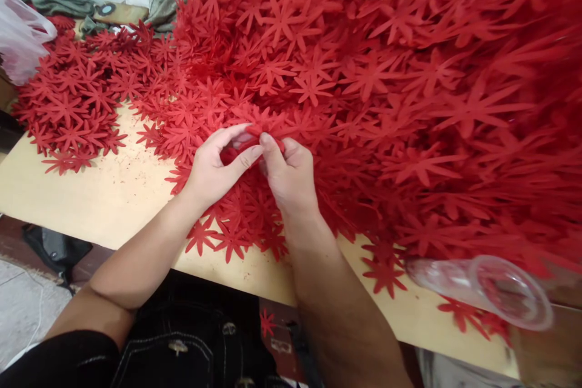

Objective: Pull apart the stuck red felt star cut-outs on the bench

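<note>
A great heap of red flower-shaped cutouts (pixel 409 73) filled the view from twelve o'clock round to four o'clock, spilling over a pale wooden table (pixel 104 194) whose bare top lay at eight o'clock. No brand, label or writing could be read anywhere. A clear plastic cup-like container (pixel 495 288) lay on its side at five o'clock, near the table's edge; nothing could be made out inside it. A translucent plastic bag (pixel 20 36) sat at ten o'clock, its contents not discernible. At the centre, the left hand (pixel 213 167) and right hand (pixel 288 173) met, fingertips touching. Both pinched together on one red cutout (pixel 261 132) at the foot of the heap.
</note>
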Demonstrator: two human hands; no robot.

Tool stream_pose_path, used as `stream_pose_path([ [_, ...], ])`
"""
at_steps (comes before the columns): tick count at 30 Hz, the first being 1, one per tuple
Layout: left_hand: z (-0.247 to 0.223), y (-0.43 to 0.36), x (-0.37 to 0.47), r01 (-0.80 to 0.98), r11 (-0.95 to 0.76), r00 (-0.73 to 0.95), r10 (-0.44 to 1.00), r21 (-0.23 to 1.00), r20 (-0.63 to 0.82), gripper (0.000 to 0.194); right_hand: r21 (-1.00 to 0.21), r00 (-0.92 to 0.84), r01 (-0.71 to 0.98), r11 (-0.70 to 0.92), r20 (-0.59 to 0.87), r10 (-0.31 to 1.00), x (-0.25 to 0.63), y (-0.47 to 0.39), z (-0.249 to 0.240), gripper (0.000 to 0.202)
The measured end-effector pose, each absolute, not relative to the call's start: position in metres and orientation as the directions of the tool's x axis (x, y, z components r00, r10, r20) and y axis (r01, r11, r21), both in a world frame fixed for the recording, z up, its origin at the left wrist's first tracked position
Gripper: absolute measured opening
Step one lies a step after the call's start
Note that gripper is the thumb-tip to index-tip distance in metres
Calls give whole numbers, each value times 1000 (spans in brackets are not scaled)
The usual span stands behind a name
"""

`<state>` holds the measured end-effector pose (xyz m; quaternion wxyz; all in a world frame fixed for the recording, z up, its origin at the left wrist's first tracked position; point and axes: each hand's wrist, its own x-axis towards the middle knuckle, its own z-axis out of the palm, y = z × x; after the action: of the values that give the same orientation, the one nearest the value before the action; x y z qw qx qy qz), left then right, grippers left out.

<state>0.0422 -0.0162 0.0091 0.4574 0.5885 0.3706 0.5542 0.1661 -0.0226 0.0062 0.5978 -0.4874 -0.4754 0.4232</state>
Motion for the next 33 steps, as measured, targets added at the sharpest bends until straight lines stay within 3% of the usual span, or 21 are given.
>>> stream_pose_path([
  [3,10,-15,45,-242,-121,135,978,963,156,37,-977,120,-74,201,192,974,161,-24,6,41],
  [6,13,-14,42,-346,-27,161,983,938,88,30,-971,15,-139,193,193,981,159,-25,4,37],
  [11,15,-10,36,-353,-84,72,991,932,117,23,-967,-55,-228,110,125,991,162,-25,3,35],
  [19,12,-12,43,-270,-156,108,976,950,191,32,-962,127,-156,224,205,970,162,-24,7,30],
  [22,12,-13,44,-283,-120,133,978,951,163,36,-967,157,-115,228,209,965,162,-25,8,37],
  [25,13,-12,41,-302,-65,90,991,951,96,25,-972,127,-118,202,187,974,160,-26,10,43],
  [33,18,0,27,-390,31,-87,994,920,-71,23,-912,35,-382,153,151,988,168,-25,17,39],
])
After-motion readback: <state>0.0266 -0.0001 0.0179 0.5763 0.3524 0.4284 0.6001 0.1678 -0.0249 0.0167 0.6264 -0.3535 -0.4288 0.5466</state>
